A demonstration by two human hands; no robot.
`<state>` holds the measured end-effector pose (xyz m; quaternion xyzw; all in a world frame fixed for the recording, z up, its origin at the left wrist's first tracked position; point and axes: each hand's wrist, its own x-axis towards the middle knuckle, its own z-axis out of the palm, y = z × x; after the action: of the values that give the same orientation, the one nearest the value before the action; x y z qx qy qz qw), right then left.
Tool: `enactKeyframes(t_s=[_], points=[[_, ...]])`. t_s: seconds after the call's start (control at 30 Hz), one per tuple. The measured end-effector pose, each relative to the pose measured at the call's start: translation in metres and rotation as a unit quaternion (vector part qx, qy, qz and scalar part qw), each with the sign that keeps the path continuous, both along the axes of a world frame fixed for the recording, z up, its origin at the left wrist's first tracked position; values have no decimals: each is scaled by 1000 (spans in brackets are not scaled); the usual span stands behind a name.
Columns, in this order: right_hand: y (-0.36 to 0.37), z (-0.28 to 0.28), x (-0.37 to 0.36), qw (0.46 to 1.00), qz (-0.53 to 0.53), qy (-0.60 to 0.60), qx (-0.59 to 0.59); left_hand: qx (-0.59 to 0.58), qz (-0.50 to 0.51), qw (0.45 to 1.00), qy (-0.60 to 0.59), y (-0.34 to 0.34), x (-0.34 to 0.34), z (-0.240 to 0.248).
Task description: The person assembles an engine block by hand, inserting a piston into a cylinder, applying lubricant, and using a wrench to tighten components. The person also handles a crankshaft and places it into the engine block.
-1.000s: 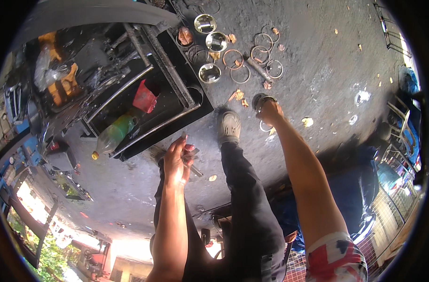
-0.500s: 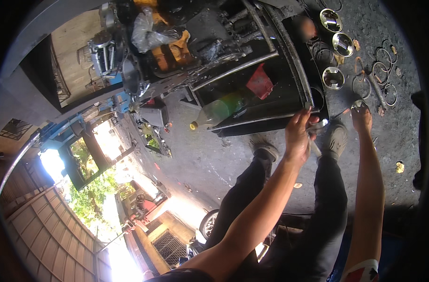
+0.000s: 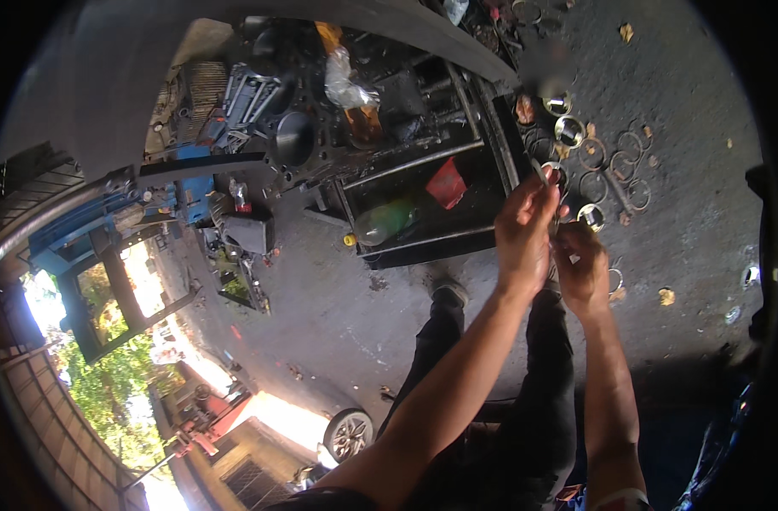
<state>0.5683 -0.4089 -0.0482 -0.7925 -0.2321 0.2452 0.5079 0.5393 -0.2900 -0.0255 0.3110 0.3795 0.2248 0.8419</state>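
My left hand (image 3: pixel 525 234) is raised in front of the black metal frame, its fingers closed round a slim metal piece (image 3: pixel 539 170) whose tip points up past the index finger. Most of that piece is hidden by the palm. Close beside it, almost touching, my right hand (image 3: pixel 581 266) has its fingers drawn together in a pinch; what they hold, if anything, I cannot make out. Just above the right hand, a round silver piston (image 3: pixel 591 217) rests on the floor. More pistons (image 3: pixel 569 131) stand in a row beyond it, along the frame.
Several thin metal rings (image 3: pixel 625 164) and a rod lie on the dark floor to the right. The black frame (image 3: pixel 423 248) holds a green bottle (image 3: pixel 387 221) and a red piece (image 3: pixel 446 183). An engine block (image 3: pixel 295 139) stands behind; a wheel (image 3: pixel 349 434) is at lower left.
My right hand has left the piston on the floor and come left, up against my left hand. The left hand still grips the slim metal piece. The whole view has shifted.
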Motion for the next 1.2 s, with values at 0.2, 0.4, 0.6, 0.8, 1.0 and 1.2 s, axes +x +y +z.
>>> enactKeyframes(t_s=[0.2,0.4,0.6,0.8,1.0,1.2], points=[[41,96,-12,992,46,114,37,135,-95,981,-103,69,-52,89],[128,207,-25,998,51,-42,11,167,-10,966,-197,149,-95,147],[263,325,49,967,-9,-200,154,238,74,966,-64,223,-179,144],[387,395,101,943,-18,-328,-54,156,99,983,6,255,-251,117],[408,381,106,875,-32,-467,-125,92,43,992,77,262,-293,86],[349,332,37,933,-168,-314,45,38,66,992,104,282,-295,82]])
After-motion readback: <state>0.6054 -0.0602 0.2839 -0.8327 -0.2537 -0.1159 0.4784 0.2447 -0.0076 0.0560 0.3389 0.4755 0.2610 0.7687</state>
